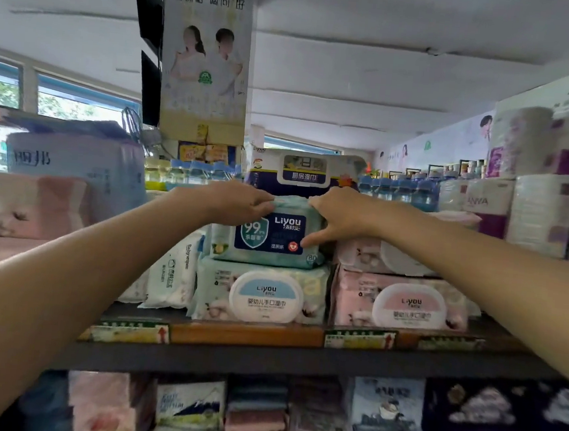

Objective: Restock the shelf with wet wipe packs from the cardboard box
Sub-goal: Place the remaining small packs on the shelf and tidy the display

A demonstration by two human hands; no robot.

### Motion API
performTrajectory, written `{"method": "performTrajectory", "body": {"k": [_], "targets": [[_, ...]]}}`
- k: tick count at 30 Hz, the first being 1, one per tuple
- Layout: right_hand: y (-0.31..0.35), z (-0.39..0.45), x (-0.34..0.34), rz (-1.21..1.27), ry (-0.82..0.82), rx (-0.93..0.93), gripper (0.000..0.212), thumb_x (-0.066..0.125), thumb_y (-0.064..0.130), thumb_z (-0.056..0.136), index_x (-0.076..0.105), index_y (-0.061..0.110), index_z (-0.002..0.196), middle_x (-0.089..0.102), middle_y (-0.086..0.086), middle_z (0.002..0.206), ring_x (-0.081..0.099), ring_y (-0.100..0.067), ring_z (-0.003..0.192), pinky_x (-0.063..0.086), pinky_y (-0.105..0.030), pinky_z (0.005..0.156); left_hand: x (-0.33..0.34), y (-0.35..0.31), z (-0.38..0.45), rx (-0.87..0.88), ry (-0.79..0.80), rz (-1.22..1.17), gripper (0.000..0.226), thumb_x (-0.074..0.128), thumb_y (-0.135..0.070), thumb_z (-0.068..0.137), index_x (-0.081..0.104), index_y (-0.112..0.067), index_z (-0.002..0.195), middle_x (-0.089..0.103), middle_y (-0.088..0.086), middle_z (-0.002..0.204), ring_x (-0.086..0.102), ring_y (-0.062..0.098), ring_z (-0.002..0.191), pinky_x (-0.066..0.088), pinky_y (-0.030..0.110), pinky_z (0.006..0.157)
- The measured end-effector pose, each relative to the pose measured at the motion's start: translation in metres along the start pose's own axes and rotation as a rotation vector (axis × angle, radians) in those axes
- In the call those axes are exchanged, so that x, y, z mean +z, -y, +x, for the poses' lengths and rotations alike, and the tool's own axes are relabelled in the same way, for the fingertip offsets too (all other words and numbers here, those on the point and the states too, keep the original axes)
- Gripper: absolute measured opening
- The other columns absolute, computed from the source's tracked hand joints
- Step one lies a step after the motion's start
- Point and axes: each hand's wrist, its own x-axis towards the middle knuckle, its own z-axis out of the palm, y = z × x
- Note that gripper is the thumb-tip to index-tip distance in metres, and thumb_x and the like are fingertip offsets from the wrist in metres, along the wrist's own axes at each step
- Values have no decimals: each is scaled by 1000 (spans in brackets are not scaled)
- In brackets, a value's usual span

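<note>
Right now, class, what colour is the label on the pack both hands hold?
Dark blue label on a pale teal pack; head view.

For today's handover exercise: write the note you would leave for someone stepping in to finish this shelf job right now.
Left hand and right hand both grip the top edge of the teal wipe pack, which sits on the blue-lidded pack on the shelf. Pink pack lies beside it on the right. This pack is nearly placed: square it up and let go. The cardboard box is out of view, so check it for what is left.
</note>
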Motion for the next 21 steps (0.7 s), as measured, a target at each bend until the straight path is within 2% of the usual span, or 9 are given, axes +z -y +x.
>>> {"method": "performTrajectory", "body": {"k": [5,6,7,9,11,13,16,21], "targets": [[-3,1,2,-96,2,24,70,56,69,72,54,6,102,64,-9,94,58,-23,82,46,-33,76,9,15,-10,-26,-39,53,51,37,-42,97,28,-28,145,42,10,144,42,28,130,35,44,108],[-3,1,1,-120,-9,27,70,55,69,73,53,6,104,64,-9,96,59,-24,84,47,-34,81,7,15,-12,-26,-53,56,50,40,-40,96,30,-27,144,43,10,143,43,28,130,35,45,108],[-3,0,1,-129,-31,31,68,54,67,75,52,7,107,64,-9,100,59,-24,90,46,-38,89,6,14,-15,-18,-77,49,49,43,-37,96,34,-26,142,45,9,142,44,27,129,35,46,107],[-6,-7,3,-167,-116,44,63,50,60,83,49,9,120,60,-7,117,54,-25,110,35,-45,105,2,6,-18,39,-156,19,44,46,-30,94,42,-25,137,49,6,136,47,24,124,35,46,106],[-10,-20,6,-222,-197,50,53,46,51,89,45,14,128,53,-4,130,45,-22,123,24,-45,112,0,-7,-21,130,-242,17,39,47,-26,93,48,-24,132,50,4,131,49,22,120,35,43,103],[-15,-35,8,-214,-232,56,49,43,47,92,42,18,131,47,-1,136,38,-19,129,19,-43,113,1,-22,-19,205,-304,50,37,46,-25,92,51,-24,129,49,2,131,47,21,121,33,41,102],[-26,-55,1,-193,-250,91,50,41,46,94,38,19,135,39,-3,142,32,-21,134,21,-42,111,3,-47,-10,268,-404,42,35,46,-26,93,52,-24,127,47,1,133,43,21,123,32,40,103],[-57,-86,-7,-160,-213,167,52,41,47,93,38,18,137,36,-5,143,32,-24,132,23,-40,108,1,-94,1,315,-477,-12,35,47,-27,93,52,-22,127,46,4,131,41,23,124,29,40,104]]}}
